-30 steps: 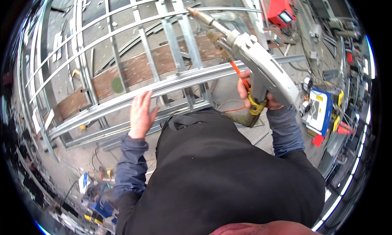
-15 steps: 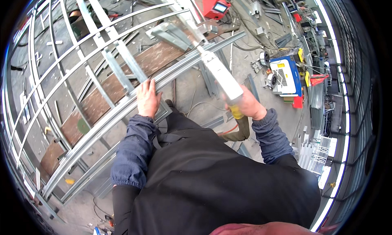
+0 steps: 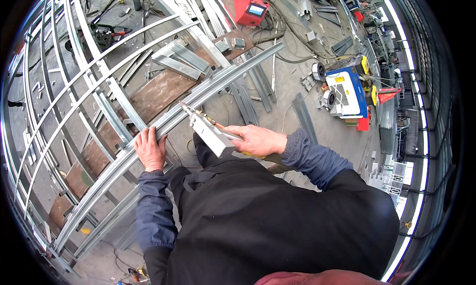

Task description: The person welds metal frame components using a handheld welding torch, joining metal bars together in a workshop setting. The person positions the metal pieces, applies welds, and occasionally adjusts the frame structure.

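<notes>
**Holding a white-and-grey gun-shaped tool (image 3: 212, 135) by a long silver metal rail (image 3: 215, 88)**

We have two bare hands in view, both in dark blue cuffs. Right hand (image 3: 260, 140): closed round the tool's handle, firm-looking grip, no gap that we can see; part of the handle is hidden behind the fingers. The tool sits just in front of the black clothed torso (image 3: 277, 220), its pale body slanting up and leftward. Its narrow copper-coloured tip (image 3: 183, 106) points at the rail, right beside the near edge. Touching or just short of it? We can't tell from this angle.

Left hand (image 3: 150, 150): palm down on the same rail, to the left of the tip. Fingers lie across the metal, thumb out to the side, so we call it loosely open, resting on the rail and not wrapped round it. Whether the fingertips hook over the far edge, we can't tell.

The rail runs diagonally, lower left to upper right. Beyond it we note a rusty brown flat plank (image 3: 156, 97) with several short silver metal channels (image 3: 176, 67) at its upper end. Farther off: a bright red box-shaped machine with a lit screen (image 3: 250, 8). Off right, well apart from both hands: a blue-and-white boxy unit (image 3: 347, 94) on the grey floor.
</notes>
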A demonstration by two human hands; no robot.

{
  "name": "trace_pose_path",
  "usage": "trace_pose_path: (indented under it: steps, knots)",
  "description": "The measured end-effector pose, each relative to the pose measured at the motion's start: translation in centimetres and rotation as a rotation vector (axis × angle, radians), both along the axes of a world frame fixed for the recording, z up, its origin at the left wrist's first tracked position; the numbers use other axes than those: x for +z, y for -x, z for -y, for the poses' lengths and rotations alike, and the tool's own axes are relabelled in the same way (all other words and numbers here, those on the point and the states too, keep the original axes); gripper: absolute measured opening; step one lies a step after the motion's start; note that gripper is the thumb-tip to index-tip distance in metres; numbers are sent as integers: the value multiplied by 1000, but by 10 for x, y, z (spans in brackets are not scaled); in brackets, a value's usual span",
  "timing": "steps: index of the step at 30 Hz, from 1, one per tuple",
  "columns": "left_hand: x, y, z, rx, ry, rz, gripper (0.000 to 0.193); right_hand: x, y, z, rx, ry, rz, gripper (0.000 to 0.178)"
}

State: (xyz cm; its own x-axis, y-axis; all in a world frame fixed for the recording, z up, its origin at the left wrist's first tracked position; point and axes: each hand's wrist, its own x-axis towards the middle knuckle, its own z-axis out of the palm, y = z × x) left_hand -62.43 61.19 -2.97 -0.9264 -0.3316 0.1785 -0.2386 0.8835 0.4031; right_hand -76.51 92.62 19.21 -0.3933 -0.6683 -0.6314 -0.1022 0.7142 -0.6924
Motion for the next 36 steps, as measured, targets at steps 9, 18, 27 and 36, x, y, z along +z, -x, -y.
trace_pose_path:
  steps: [9, 18, 27, 36]
  knots:
    - [4, 6, -1, 33, -27, 21, 58, -36, 23, -9, 159, -4, -5, 69]
    - [9, 7, -2, 40, -26, 49, 55, -43, 34, 8, 295, 23, 77, 55]
    - [8, 2, 1, -42, -18, -38, 53, -53, 35, 1, 323, 9, 16, 56]
    - [7, 1, 7, -122, 21, -110, 38, -56, 39, 0, 333, 26, 33, 56]
